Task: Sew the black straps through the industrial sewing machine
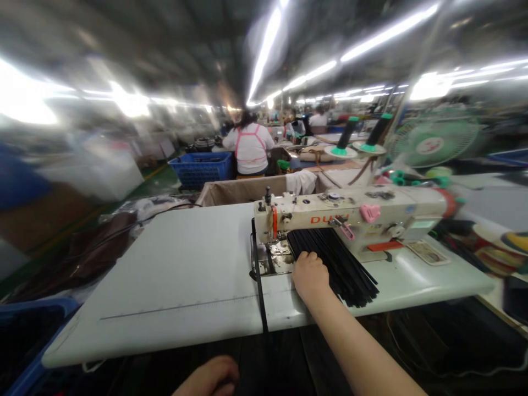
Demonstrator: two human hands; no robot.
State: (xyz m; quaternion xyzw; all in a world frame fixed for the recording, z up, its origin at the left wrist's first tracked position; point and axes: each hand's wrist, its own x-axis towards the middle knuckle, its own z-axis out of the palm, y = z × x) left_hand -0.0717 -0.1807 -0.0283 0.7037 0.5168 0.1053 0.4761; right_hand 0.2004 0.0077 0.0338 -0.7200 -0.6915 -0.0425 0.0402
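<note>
A sewing machine (355,212) stands on a pale table (185,258). Under its arm lies a bundle of narrow black strips (350,272). My right hand (311,275) rests at the bundle's left side, its fingers curled over the strips near the needle plate (280,250). A single black strip (260,297) runs from the machine's needle end over the table's front edge and hangs down. Below that edge, at the bottom of the view, is my left hand (216,377) with bent fingers. Whatever it may hold is hidden against the dark background.
Two thread cones (346,135) stand behind the machine, near a green fan (431,140). A fabric-lined bin (239,192) adjoins the table's far edge. Blue crates stand at lower left (41,313) and farther back (201,168). A seated person (251,148) faces away.
</note>
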